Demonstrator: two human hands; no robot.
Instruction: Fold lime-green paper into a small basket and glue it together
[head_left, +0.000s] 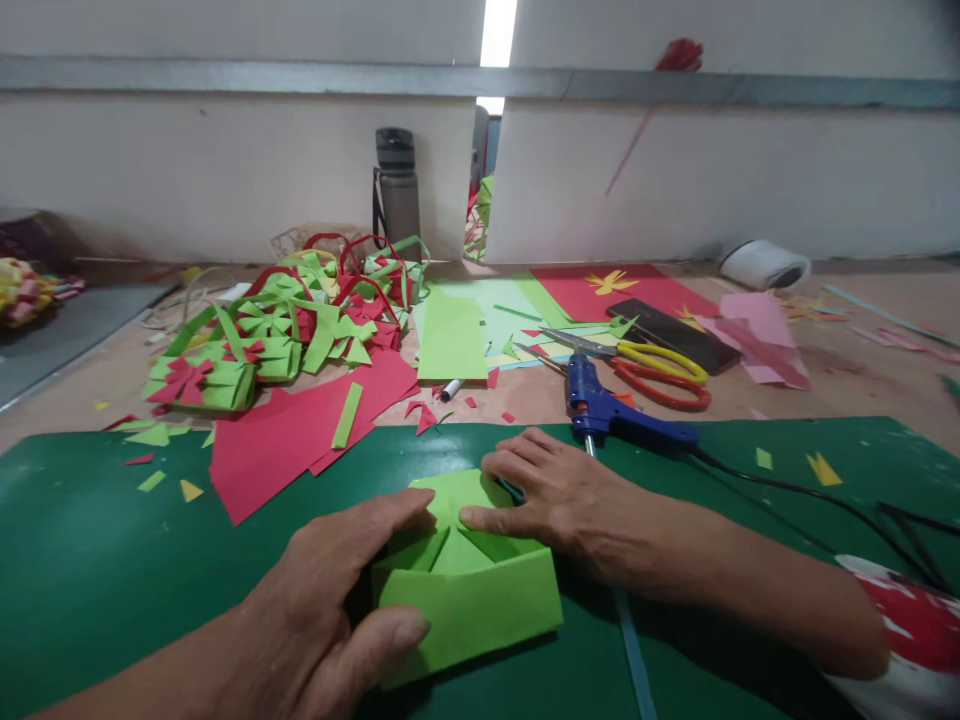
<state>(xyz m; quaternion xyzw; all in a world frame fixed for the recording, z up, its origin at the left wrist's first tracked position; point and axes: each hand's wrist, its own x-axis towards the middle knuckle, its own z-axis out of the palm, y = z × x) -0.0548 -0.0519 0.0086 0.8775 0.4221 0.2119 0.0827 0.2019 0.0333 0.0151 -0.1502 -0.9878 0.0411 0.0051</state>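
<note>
A bright green folded paper piece (480, 600), shaped like a shallow open box, lies low in the middle of the green mat. My left hand (322, 600) grips its left side, the thumb against the front panel and the fingers at the rear left corner. From the right, my right hand (562, 500) holds the far edge, its thumb pressing a fold inside and its fingers curled over the back. Slanted flaps show between the two hands. The fingertips behind the paper are partly hidden.
A blue glue gun (619, 410) and scissors (664, 370) lie behind my right hand, a black cord (787, 490) trailing right. Small green and red paper baskets (255, 340) pile up at left, near red sheets (277, 440). A bottle (397, 190) stands by the wall.
</note>
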